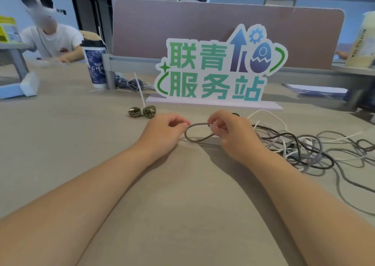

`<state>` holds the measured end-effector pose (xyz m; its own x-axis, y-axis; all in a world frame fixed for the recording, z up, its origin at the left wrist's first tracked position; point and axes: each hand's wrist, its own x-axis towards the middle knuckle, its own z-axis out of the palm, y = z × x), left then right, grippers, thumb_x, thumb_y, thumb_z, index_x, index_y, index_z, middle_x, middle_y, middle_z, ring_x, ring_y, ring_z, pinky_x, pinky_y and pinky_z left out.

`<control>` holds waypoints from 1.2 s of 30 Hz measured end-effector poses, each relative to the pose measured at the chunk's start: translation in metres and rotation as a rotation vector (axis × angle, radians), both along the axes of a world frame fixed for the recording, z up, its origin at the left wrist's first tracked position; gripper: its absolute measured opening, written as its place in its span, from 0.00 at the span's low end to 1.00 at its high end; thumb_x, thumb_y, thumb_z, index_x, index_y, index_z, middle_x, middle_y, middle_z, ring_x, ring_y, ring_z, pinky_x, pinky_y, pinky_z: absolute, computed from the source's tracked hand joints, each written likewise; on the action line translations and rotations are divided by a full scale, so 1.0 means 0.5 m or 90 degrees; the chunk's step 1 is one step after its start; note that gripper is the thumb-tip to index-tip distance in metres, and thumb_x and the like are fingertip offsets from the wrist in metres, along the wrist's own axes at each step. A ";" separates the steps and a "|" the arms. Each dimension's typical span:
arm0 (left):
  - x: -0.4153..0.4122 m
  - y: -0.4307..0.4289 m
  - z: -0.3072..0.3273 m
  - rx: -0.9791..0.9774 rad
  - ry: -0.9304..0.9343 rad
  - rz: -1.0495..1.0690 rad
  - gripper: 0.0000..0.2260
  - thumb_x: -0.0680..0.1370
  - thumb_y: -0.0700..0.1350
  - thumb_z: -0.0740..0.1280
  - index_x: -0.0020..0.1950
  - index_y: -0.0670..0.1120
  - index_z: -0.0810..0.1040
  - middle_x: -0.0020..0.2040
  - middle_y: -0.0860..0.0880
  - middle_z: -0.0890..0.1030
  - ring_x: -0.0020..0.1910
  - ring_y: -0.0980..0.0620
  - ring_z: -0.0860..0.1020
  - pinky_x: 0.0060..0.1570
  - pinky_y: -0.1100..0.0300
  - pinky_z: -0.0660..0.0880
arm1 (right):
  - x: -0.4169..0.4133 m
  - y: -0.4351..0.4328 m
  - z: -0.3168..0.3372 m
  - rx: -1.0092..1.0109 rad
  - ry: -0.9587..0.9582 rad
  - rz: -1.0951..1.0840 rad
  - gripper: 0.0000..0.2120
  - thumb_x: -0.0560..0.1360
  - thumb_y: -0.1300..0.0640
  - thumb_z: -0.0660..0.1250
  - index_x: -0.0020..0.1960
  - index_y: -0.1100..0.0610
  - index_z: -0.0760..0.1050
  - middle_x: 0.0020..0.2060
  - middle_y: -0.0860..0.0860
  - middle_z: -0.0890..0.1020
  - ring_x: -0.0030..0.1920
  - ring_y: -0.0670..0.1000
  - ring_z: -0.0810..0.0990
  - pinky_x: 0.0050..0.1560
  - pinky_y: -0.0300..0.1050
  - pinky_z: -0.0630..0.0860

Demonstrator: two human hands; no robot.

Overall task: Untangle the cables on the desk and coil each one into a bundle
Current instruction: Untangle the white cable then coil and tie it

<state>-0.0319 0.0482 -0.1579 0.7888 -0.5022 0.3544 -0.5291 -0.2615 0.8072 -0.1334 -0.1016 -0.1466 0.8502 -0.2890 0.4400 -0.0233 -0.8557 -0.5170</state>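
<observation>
I pinch the grey cable loop (198,123) at both ends, left hand (164,132) on its left bend, right hand (233,136) on its right end, long axis left-right over the desk (182,184); the tangled cables (304,146) lie just right of my right hand.

Bright even light, soft blur, wide-angle warp
</observation>
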 end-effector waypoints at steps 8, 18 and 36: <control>-0.033 -0.003 -0.003 -0.020 0.037 -0.106 0.09 0.75 0.54 0.68 0.49 0.52 0.84 0.38 0.56 0.83 0.30 0.66 0.75 0.37 0.63 0.72 | -0.011 0.027 0.008 0.090 -0.039 0.041 0.15 0.71 0.64 0.72 0.50 0.49 0.71 0.37 0.46 0.80 0.37 0.41 0.80 0.36 0.27 0.74; -0.035 0.002 0.020 -0.182 0.087 0.007 0.08 0.78 0.39 0.66 0.41 0.48 0.81 0.33 0.49 0.80 0.30 0.54 0.76 0.35 0.59 0.77 | 0.016 0.020 -0.022 -0.097 0.091 -0.049 0.06 0.72 0.54 0.70 0.40 0.50 0.73 0.38 0.46 0.78 0.42 0.50 0.76 0.41 0.42 0.69; -0.047 0.012 0.041 0.095 -0.246 0.080 0.11 0.79 0.48 0.62 0.58 0.48 0.79 0.54 0.51 0.80 0.53 0.54 0.75 0.56 0.61 0.67 | -0.012 -0.006 -0.002 -0.090 0.097 -0.001 0.11 0.78 0.51 0.62 0.47 0.55 0.81 0.40 0.53 0.82 0.42 0.54 0.76 0.41 0.45 0.70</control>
